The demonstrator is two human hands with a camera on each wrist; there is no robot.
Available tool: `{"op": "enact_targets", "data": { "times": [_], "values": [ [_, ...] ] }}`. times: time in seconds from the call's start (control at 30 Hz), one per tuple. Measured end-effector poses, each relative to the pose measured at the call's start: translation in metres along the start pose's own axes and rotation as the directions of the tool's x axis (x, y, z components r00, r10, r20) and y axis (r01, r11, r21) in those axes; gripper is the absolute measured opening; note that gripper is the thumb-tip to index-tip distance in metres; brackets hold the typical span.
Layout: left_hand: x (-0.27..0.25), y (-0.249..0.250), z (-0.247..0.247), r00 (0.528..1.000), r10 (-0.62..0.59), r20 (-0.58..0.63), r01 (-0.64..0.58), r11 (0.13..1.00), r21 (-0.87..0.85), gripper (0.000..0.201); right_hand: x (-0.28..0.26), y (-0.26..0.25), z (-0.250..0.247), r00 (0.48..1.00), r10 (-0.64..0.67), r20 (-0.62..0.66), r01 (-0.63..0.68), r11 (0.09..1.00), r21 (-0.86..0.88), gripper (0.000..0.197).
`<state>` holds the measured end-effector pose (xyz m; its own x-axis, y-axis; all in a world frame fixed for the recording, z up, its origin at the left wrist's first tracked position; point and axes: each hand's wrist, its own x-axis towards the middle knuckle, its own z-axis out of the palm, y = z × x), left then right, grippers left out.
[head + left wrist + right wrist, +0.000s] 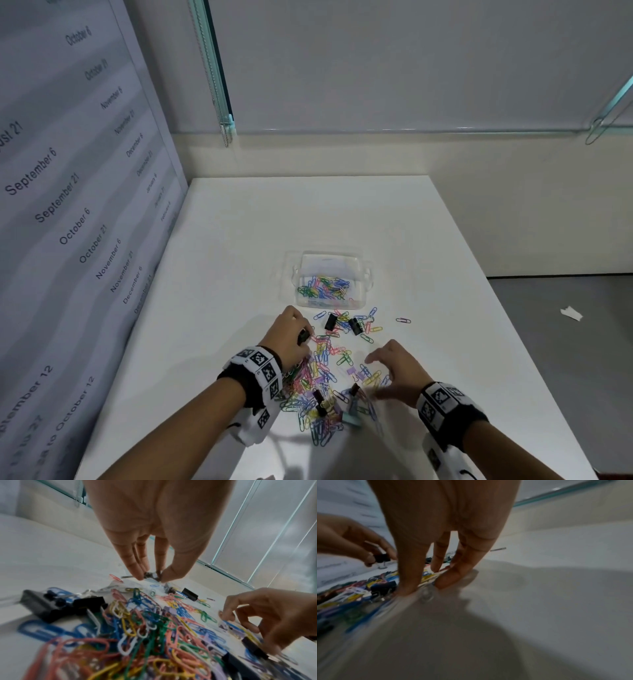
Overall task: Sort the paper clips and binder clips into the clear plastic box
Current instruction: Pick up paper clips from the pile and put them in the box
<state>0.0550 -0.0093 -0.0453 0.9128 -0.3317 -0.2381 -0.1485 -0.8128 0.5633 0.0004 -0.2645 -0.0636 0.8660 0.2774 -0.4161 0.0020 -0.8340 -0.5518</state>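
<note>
A clear plastic box [363, 274] stands mid-table with coloured paper clips [323, 286] inside. In front of it a loose pile of coloured paper clips [322, 373] spreads toward me, with black binder clips [331, 321] [355, 326] mixed in. My left hand [305, 334] is at the pile's left edge and pinches a small black binder clip [152, 575] between thumb and fingertips, lifted just off the table. My right hand [373, 377] hovers over the pile's right side with fingers spread and curved. Its fingertips [443, 582] touch down among the clips, blurred by motion, and nothing shows in its grip.
A wall panel printed with dates [68, 205] runs along the table's left edge. One stray paper clip [403, 320] lies right of the pile. The table's right edge [496, 308] drops to a grey floor with a paper scrap [571, 313]. More black binder clips [51, 605] lie near my left wrist.
</note>
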Motion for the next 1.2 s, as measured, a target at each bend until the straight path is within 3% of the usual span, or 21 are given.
{"op": "enact_targets", "data": {
  "times": [0.1,0.23,0.33,0.47,0.53,0.63,0.73,0.87,1.07,1.2],
  "values": [
    [0.001,-0.005,0.002,0.999,-0.037,0.012,0.036,0.995,0.097,0.029,0.006,-0.008,0.001,0.997,0.037,-0.069,-0.033,0.998,0.056,0.024],
    [-0.002,0.0,0.004,0.999,-0.032,0.034,0.022,0.965,0.262,0.041,0.012,-0.01,0.002,0.992,0.065,-0.105,-0.054,0.993,0.103,0.03],
    [-0.001,0.011,0.009,0.996,0.035,0.08,-0.056,0.959,0.279,0.052,0.008,-0.011,0.001,0.992,0.032,-0.122,-0.024,0.998,0.062,0.018],
    [0.006,0.022,0.019,0.976,0.033,0.215,-0.096,0.952,0.29,0.073,-0.001,-0.007,0.001,0.992,0.051,-0.114,-0.048,0.998,0.033,0.062],
    [0.008,0.028,0.025,0.962,0.025,0.273,-0.112,0.945,0.307,0.077,-0.005,-0.006,0.003,0.991,0.082,-0.109,-0.079,0.996,0.039,0.069],
    [0.009,0.034,0.033,0.954,0.054,0.295,-0.132,0.959,0.25,0.07,-0.003,-0.005,0.004,0.99,0.087,-0.107,-0.082,0.996,0.046,0.054],
    [0.008,0.036,0.036,0.953,0.049,0.3,-0.097,0.985,0.146,0.046,0.0,-0.011,0.004,0.995,0.057,-0.084,-0.053,0.997,0.052,0.019],
    [0.006,0.036,0.032,0.966,0.042,0.255,-0.067,0.994,0.088,0.022,0.005,-0.018,0.002,0.997,0.063,-0.051,-0.062,0.998,0.018,0.035],
    [0.011,0.024,0.014,0.99,-0.086,0.113,0.096,0.991,-0.092,0.032,0.014,-0.026,-0.007,0.99,0.105,-0.094,-0.11,0.993,-0.049,0.016],
    [0.024,0.028,-0.006,0.984,-0.176,0.019,0.174,0.938,-0.301,0.024,0.025,-0.036,-0.021,0.986,0.11,-0.127,-0.115,0.993,-0.028,0.02]
  ]
}}
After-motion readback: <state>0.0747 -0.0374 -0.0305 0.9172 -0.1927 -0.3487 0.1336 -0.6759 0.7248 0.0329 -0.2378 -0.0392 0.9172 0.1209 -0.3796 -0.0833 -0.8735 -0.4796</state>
